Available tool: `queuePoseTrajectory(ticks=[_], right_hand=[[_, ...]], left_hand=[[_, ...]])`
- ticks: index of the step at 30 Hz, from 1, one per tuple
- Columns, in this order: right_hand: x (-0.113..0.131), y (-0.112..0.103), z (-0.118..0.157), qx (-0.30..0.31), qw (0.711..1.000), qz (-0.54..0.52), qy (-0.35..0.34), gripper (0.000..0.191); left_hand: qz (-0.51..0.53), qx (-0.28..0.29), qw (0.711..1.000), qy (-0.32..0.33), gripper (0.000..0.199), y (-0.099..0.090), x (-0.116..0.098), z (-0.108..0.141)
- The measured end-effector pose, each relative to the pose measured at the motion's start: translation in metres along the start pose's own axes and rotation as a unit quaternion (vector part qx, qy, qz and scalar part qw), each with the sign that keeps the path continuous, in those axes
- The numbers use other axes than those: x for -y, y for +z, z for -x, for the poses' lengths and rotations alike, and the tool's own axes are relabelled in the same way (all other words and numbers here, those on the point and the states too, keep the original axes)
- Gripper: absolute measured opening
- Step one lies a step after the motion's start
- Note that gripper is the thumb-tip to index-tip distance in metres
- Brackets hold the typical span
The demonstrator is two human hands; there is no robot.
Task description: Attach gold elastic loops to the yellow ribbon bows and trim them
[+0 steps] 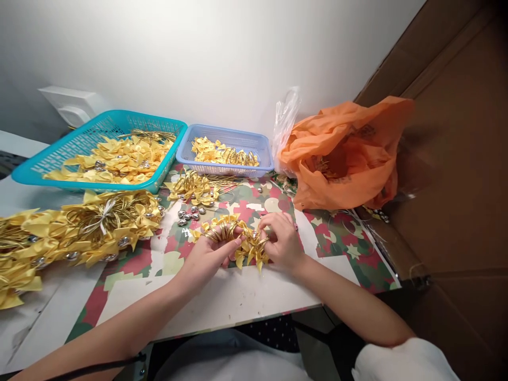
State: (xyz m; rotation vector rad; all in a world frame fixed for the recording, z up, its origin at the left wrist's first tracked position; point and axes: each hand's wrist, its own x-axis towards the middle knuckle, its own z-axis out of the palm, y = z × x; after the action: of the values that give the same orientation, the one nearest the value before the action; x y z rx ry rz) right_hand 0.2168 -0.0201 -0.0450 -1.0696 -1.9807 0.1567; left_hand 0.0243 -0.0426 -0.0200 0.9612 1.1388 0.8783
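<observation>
Near the front of the table, my left hand (217, 253) is closed around a bunch of yellow ribbon bows (250, 251) with gold cord loops. My right hand (282, 241) pinches at the bunch's right end, where gold loops show by the fingertips. Exactly what sits between those fingertips is hard to make out. Several silver bells (190, 214) lie loose just beyond my left hand. Behind them rests a small pile of yellow bows with gold cords (193, 186).
A teal basket (166, 159) and a lilac basket (228, 169) at the back hold more bows. Tied bundles of bows (103, 222) cover the left side. An orange plastic bag (341, 153) stands back right, against a cardboard box (448, 159).
</observation>
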Motion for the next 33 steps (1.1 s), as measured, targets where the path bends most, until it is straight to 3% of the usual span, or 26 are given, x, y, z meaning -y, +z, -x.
queuePoseTrajectory(ticks=[4,8,11,14,16,19,23,28,33], right_hand=[[-0.009,0.002,-0.014,0.074,0.988,-0.132,0.018,0.012],[-0.01,0.009,-0.026,0.192,0.948,-0.253,0.037,0.021],[-0.008,0.014,-0.029,0.172,0.946,-0.271,0.053,0.023],[-0.008,0.012,-0.028,0.117,0.96,-0.249,0.051,0.008],[-0.007,0.009,-0.027,0.093,0.97,-0.224,0.011,0.008],[-0.005,0.007,-0.025,0.079,0.976,-0.196,-0.053,0.011],[0.0,0.008,-0.026,0.075,0.984,-0.151,-0.058,0.008],[0.018,0.005,-0.036,0.146,0.987,-0.063,-0.004,0.018],[0.036,-0.003,-0.055,0.245,0.968,0.031,0.046,0.036]], left_hand=[[-0.004,0.006,1.0,-0.004,0.041,0.0,0.0,-0.002],[-0.021,0.016,1.0,0.005,0.04,-0.001,-0.001,-0.004],[-0.04,0.012,0.999,0.009,0.029,-0.002,-0.001,-0.005],[-0.02,-0.012,1.0,0.004,0.031,-0.004,0.001,-0.005],[0.012,-0.026,1.0,-0.002,0.033,-0.005,0.002,-0.006],[0.038,-0.035,0.999,-0.009,0.038,-0.006,0.003,-0.006],[0.001,-0.017,1.0,0.0,0.039,-0.005,0.001,-0.006],[-0.079,0.032,0.995,0.045,0.04,-0.004,0.006,-0.006],[-0.142,0.016,0.988,0.063,0.036,-0.005,0.017,-0.01]])
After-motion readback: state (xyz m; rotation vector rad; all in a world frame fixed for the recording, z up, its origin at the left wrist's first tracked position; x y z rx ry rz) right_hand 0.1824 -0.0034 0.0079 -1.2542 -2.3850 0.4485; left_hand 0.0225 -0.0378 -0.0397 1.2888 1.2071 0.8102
